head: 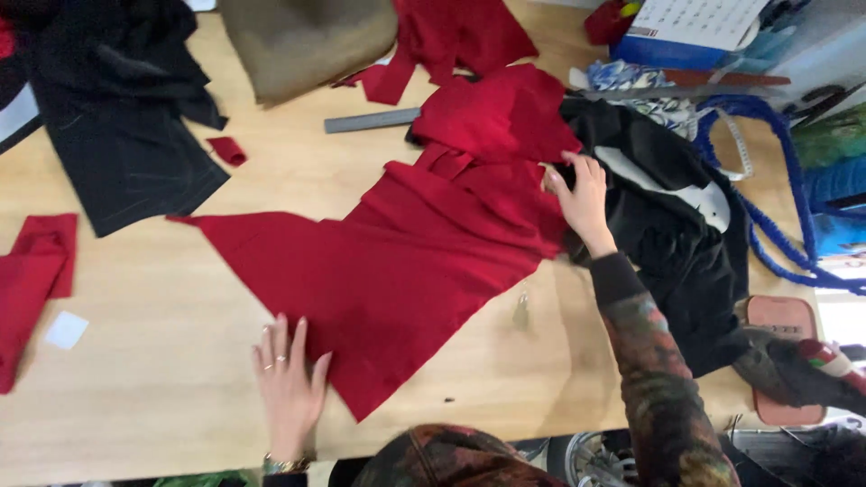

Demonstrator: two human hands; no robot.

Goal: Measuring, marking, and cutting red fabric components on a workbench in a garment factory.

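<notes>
**A:** Where are your hands right now?

**B:** Your left hand (pixel 290 388) lies flat on the table (pixel 162 361), fingers (pixel 275 338) spread and released, with the fingertips touching the near edge of the big red cloth (pixel 406 261). You wear a ring on one finger and a bracelet at the wrist. Your right hand (pixel 582 198) is out at the far right side of the same cloth, fingers curled and pinching its edge, right where the red meets the black garment (pixel 672 243).

**A:** And how does the cloth lie?

**B:** It's spread across the middle of the table, running from a sharp point on the left to a bunched, folded mass at the upper right. The lower corner points toward you, just beside your left hand.

**A:** What else is around it?

**B:** A grey ruler (pixel 370 120) sits just beyond the cloth. A dark cloth (pixel 126 135) is at the upper left, with a small red scrap (pixel 227 150) beside it. More red pieces (pixel 32 280) lie at the left edge, near a small white square (pixel 66 330). An olive-brown fabric (pixel 302 45) rests at the top, and a blue cord (pixel 776 207) loops on the right, past the black garment.
</notes>
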